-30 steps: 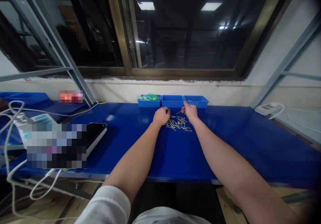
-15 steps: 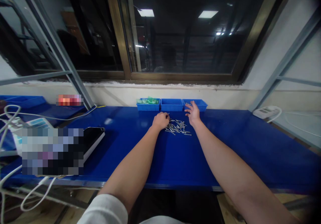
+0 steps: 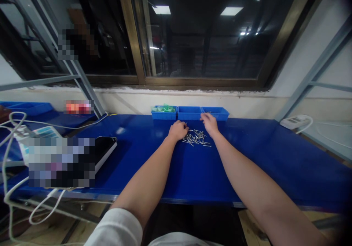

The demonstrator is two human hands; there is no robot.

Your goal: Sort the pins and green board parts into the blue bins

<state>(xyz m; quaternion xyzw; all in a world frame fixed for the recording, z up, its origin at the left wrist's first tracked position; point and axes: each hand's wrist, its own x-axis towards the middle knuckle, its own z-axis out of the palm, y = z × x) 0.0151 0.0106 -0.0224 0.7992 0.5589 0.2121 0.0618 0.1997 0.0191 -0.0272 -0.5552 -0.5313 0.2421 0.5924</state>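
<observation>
We see a smooth, glossy blue tabletop [image 3: 200,176] throwing back light, and on it thin pins [image 3: 195,137] of shiny metal. The blue bins [image 3: 189,112] look like plastic, the sleeve [image 3: 118,225] like soft matt cloth. Above, we see smooth glass [image 3: 220,44] and rough, flaking plaster [image 3: 176,91].

exposure: dim to moderate, cool cast. two rectangular light reflections [image 3: 231,11] show bright in the dark window glass [image 3: 203,33], top centre and upper right, with smaller bright spots below the right one. blue tabletop [image 3: 132,147]: soft glare patch left of centre; faint shadow beside the left forearm [image 3: 151,172]. metal pins [image 3: 195,138], centre: glinting, fine detail soft. wide-angle stretching towards the edges; right edge darkened, black in the upper right corner. pixelated blocks obscure areas at left.
</observation>
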